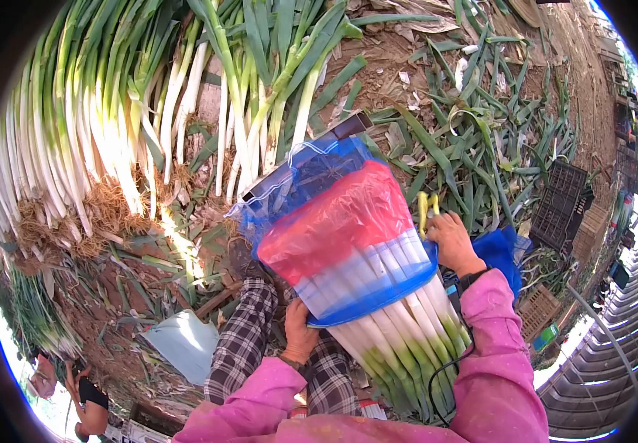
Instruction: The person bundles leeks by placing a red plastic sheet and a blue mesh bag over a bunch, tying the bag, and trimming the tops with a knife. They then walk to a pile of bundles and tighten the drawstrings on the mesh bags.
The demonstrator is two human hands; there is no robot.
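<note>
A bundle of leeks (407,325) lies across my lap, its white ends inside a clear, red and blue plastic bag (334,221). The green tops stick out of the bag's blue rim toward me. My left hand (300,332) is closed at the left end of that rim; its fingertips are partly hidden. At the right end, my right hand (453,242) has curled fingers against the bag's edge. Yellow handles (427,209), perhaps of scissors, stand just beyond the right fingers. White strings run along a dark bar (345,127) at the bag's far end.
Many loose leeks (90,125) with roots lie at the upper left. Cut green leaves (481,140) litter the soil on the right. Black crates (559,203) stand farther right, and a light blue sheet (184,345) lies by my left leg. Another person (91,402) is at the lower left.
</note>
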